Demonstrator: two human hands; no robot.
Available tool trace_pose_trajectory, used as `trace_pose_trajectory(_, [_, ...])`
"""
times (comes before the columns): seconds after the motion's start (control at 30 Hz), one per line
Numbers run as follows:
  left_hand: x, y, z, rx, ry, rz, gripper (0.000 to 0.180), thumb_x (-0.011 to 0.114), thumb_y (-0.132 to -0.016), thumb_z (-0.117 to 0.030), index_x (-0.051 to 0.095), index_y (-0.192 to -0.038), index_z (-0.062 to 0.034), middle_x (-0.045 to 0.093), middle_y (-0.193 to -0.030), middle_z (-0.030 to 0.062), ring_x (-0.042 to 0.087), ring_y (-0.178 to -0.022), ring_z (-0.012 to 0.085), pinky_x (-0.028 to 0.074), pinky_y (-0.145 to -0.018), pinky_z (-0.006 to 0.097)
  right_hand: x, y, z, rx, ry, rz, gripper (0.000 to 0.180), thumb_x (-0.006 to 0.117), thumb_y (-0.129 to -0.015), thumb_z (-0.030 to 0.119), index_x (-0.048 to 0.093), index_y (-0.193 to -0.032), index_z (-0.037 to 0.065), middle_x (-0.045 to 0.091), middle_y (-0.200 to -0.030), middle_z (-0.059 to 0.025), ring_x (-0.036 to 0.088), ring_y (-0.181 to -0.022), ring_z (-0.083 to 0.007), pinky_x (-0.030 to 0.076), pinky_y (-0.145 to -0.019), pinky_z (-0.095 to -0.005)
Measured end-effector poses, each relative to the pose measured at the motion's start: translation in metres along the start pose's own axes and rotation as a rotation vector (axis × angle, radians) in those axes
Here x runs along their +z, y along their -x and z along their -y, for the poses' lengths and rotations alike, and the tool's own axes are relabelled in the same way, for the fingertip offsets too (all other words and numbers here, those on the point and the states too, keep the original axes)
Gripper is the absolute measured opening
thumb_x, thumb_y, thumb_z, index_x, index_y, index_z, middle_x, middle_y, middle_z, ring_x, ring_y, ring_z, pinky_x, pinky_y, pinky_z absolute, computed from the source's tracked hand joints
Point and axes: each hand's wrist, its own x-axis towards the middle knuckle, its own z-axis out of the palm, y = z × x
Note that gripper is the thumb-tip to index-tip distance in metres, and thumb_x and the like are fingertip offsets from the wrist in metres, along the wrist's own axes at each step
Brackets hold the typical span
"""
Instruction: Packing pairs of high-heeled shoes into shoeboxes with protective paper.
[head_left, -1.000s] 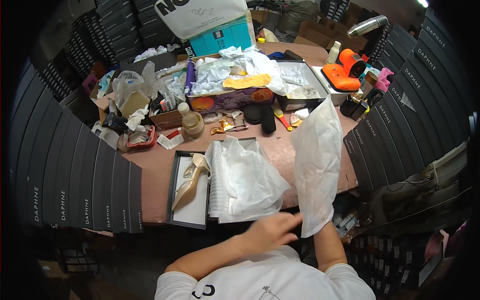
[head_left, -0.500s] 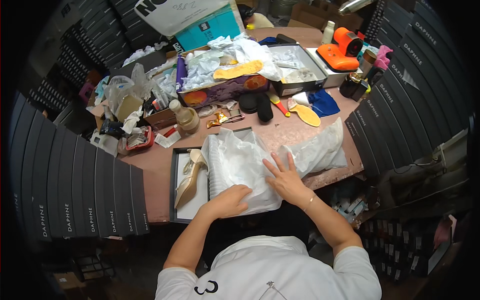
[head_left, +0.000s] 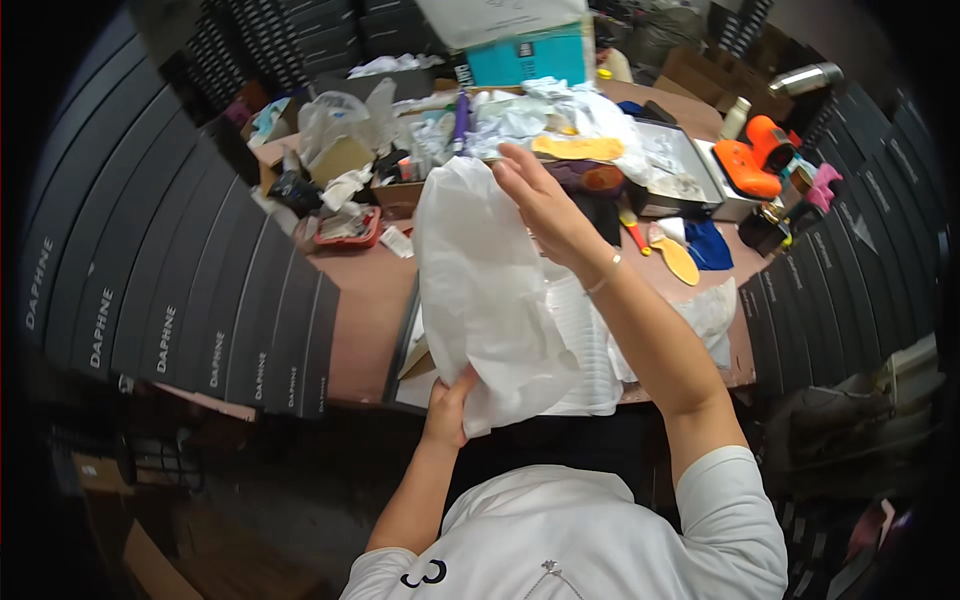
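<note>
A translucent white sheet of wrapping (head_left: 480, 280) is raised in front of me, long and upright, its folds hanging loosely. My left hand (head_left: 450, 408) grips its lower left edge, thumb on top. At its upper right edge is my right hand (head_left: 548, 210), fingers stretched out along the wrapping, thumb hidden. Whether anything lies inside the wrapping cannot be seen. Behind it, an open shoe box (head_left: 405, 392) is mostly covered; a sliver of a beige shoe (head_left: 417, 362) shows at its left. Ribbed white padding (head_left: 585, 350) lies to the right of the raised wrapping.
Another white wrapped bundle (head_left: 700, 318) rests at the table's right. Stacks of dark shoe boxes (head_left: 200, 290) flank both sides. Farther back are a paper-filled carton (head_left: 600, 178), an orange device (head_left: 752, 165), a yellow insole (head_left: 678, 262), a blue cloth (head_left: 708, 245) and a red tray (head_left: 348, 230).
Both hands were low on the white wrapping over the box. Now the wrapping is lifted upright, the left hand gripping its bottom and the right hand raised to its top. The view has shifted.
</note>
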Motion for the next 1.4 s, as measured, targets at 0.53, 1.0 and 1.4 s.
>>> trace_pose_trajectory(0.53, [-0.154,0.068,-0.074,0.89,-0.055,-0.92,0.027,0.053,-0.089,-0.005,0.058,-0.114,0.002,0.059,-0.113,0.0118,0.057,-0.102,0.0232,0.049,-0.089,0.038,0.112,0.1,-0.09,-0.106,0.767,0.425,0.04,0.067,-0.084,0.017,0.054,-0.119,0.004,0.059,-0.107,-0.0186,0.061,-0.094,-0.0351,0.051,-0.075,-0.0418])
trace_pose_trajectory(1.0, [-0.095,0.073,-0.025,0.162,0.053,-0.003,0.063,0.066,-0.084,-0.022,0.04,-0.139,-0.0061,0.059,-0.083,-0.0004,0.057,-0.078,0.0089,0.047,-0.071,0.022,0.106,0.007,-0.111,-0.831,1.551,0.66,0.016,0.057,-0.081,0.022,0.069,-0.086,0.013,0.061,-0.1,-0.0035,0.048,-0.121,-0.0267,0.01,-0.114,-0.064])
trace_pose_trajectory(1.4, [-0.036,0.025,-0.032,0.352,-0.297,-0.033,0.049,0.071,-0.077,-0.029,0.057,-0.115,-0.0036,0.066,-0.1,0.0101,0.065,-0.089,0.0278,0.051,-0.082,0.036,0.035,0.087,-0.08,-0.107,0.496,0.89,0.083,0.074,-0.073,0.052,0.045,-0.137,0.007,0.037,-0.143,-0.0224,0.028,-0.135,-0.0442,0.03,-0.108,-0.0498])
